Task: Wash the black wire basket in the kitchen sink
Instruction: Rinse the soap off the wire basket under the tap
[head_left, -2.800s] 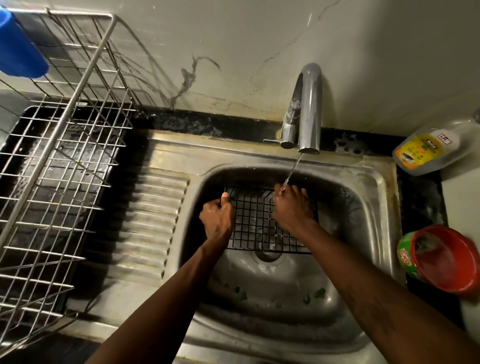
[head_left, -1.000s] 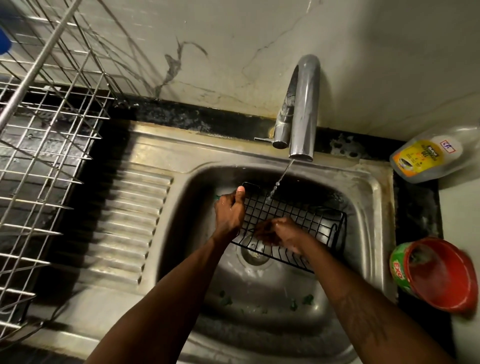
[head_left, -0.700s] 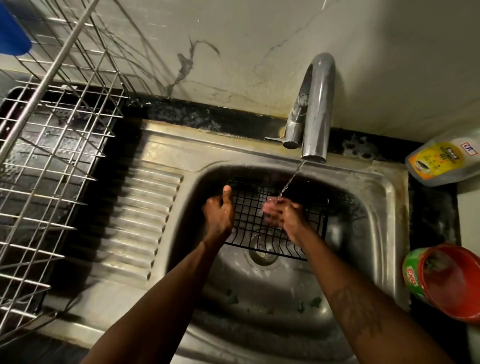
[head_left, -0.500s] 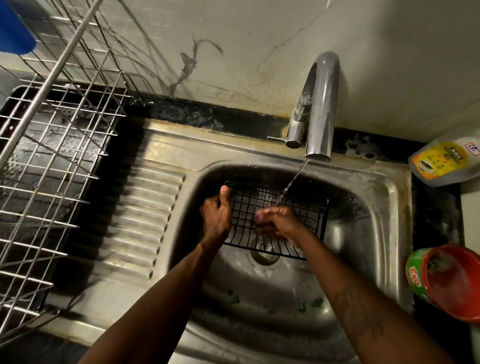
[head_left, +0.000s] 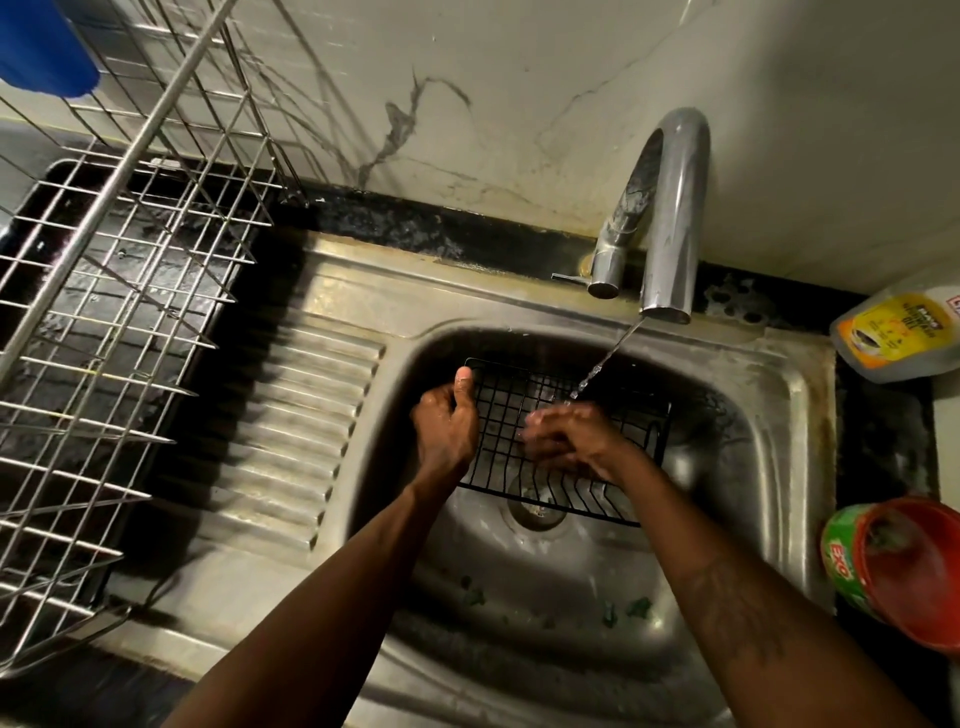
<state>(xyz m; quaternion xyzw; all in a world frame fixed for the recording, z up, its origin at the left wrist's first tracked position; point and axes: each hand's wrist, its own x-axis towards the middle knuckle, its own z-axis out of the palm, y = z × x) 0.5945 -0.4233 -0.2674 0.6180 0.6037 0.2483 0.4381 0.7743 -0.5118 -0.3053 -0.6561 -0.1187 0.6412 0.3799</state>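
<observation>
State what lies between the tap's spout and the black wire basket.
A thin water stream slants from the spout down to the basket; head view.

Black coated wire basket (head_left: 524, 410), dull scratched steel sink (head_left: 789, 431), glossy chrome tap (head_left: 672, 218), shiny red plastic tub (head_left: 914, 566)

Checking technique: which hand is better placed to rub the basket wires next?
Likely the right hand: it rests on the wire basket under the stream; the left hand grips its rim.

Black wire basket (head_left: 524, 410) tilted (wet) inside steel sink (head_left: 789, 415)
</observation>
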